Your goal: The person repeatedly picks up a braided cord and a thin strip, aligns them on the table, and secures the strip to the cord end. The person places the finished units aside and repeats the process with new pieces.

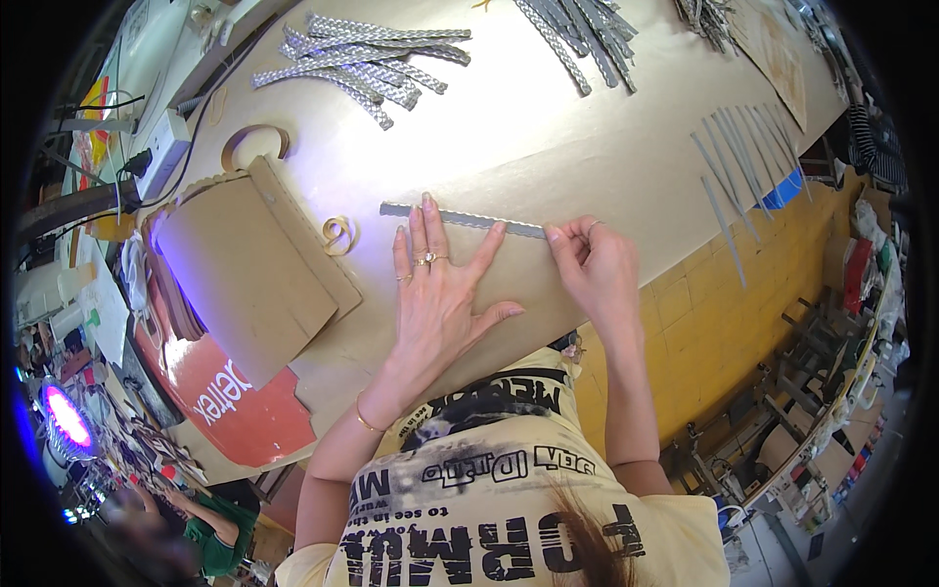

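A narrow grey strip [469, 220] with a pale braided edge lies across the brown paper-covered table [548, 157] in front of me. My left hand [433, 298] rests flat with fingers spread, its fingertips pressing on the left part of the strip. At the strip's right end, my right hand [599, 266] pinches it between thumb and index finger, the other fingers curled. A small curled tan band [339, 236] lies left of my left hand.
Silver braided strips [367, 64] lie at the far left, with another bundle [587, 44] farther right. Thin grey strips [743, 147] lie by the table's right edge. A brown cardboard piece [249, 274] and a red panel [230, 416] are at left. A person in green [220, 533] is lower left.
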{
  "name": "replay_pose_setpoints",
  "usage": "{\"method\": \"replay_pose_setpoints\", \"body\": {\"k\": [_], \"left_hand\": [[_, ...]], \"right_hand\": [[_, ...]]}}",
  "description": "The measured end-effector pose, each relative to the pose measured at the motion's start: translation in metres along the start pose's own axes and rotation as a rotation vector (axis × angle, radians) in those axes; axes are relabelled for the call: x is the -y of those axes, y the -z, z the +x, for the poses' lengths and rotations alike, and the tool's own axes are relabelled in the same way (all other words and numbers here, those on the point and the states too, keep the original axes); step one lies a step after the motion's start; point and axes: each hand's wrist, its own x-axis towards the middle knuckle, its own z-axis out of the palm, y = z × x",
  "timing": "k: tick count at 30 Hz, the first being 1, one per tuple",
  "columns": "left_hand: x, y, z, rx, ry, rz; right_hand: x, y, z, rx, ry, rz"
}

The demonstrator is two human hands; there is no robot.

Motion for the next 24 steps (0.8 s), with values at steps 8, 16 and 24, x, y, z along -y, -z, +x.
{"method": "replay_pose_setpoints", "body": {"k": [8,16,24], "left_hand": [[-0.015,-0.003,0.001,-0.036,-0.041,0.013],[-0.025,-0.020,0.008,0.025,-0.193,-0.121],[-0.027,-0.018,0.009,0.037,-0.181,-0.121]], "right_hand": [[0.001,-0.005,-0.002,-0.056,0.053,-0.091],[-0.002,-0.009,-0.012,-0.147,0.008,0.023],[-0.006,0.000,-0.008,-0.099,-0.047,0.165]]}}
